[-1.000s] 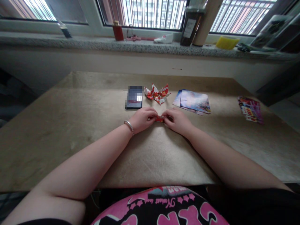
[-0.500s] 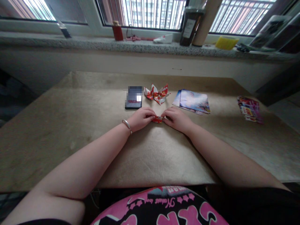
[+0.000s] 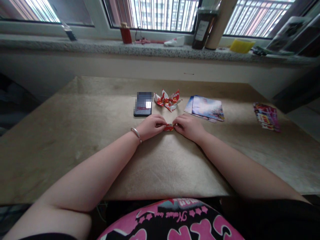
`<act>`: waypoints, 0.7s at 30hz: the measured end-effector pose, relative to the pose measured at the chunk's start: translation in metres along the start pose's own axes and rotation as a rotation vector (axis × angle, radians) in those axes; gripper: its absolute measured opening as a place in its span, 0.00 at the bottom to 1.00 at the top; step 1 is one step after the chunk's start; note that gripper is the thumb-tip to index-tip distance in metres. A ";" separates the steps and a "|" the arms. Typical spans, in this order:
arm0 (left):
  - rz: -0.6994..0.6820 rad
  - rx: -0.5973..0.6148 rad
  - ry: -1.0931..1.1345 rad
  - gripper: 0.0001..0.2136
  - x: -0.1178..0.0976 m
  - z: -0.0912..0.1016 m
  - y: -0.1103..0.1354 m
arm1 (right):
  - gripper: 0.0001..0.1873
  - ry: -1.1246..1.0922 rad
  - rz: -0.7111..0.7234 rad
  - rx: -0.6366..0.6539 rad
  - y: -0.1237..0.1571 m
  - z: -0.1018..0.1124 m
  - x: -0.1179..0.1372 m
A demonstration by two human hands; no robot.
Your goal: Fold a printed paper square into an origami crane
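A small folded piece of red printed paper (image 3: 169, 127) lies between my hands near the middle of the table. My left hand (image 3: 152, 126), with a silver bangle at the wrist, pinches its left end. The fingers of my right hand (image 3: 188, 126) close on its right end. Just beyond them sits a folded red-and-white paper flower (image 3: 168, 101) with pointed petals. Fingertips cover both ends of the small piece.
A dark phone-like device (image 3: 143, 105) lies left of the flower. Several blue-pink picture sheets (image 3: 208, 107) are stacked to the right, and colourful printed strips (image 3: 267, 116) lie farther right on the table (image 3: 165, 166). Bottles and other items line the windowsill (image 3: 155, 50).
My left fingers have shifted slightly on the folded red paper, and the paper's visible shape is a little flatter. The other things stay in place.
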State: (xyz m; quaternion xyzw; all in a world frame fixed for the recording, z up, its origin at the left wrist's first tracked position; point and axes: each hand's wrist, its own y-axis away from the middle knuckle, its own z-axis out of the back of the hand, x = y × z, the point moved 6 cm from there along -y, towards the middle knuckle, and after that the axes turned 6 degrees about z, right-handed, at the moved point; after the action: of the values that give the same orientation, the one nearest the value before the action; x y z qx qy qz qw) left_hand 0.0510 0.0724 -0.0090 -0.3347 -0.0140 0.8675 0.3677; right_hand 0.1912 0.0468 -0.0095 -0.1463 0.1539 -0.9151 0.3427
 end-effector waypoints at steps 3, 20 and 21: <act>-0.014 -0.002 -0.006 0.06 -0.002 0.000 0.000 | 0.08 0.010 -0.022 0.005 0.000 -0.001 -0.002; -0.252 -0.094 -0.344 0.11 -0.016 0.001 0.005 | 0.04 -0.197 -0.037 -0.097 0.002 0.005 0.006; -0.263 -0.087 -0.362 0.10 -0.017 0.001 0.006 | 0.04 -0.162 -0.037 -0.089 0.002 0.005 0.007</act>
State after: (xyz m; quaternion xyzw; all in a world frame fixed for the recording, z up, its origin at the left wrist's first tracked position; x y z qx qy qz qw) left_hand 0.0554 0.0572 0.0002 -0.1846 -0.1606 0.8566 0.4543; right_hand 0.1890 0.0402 -0.0044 -0.2376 0.1635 -0.8987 0.3303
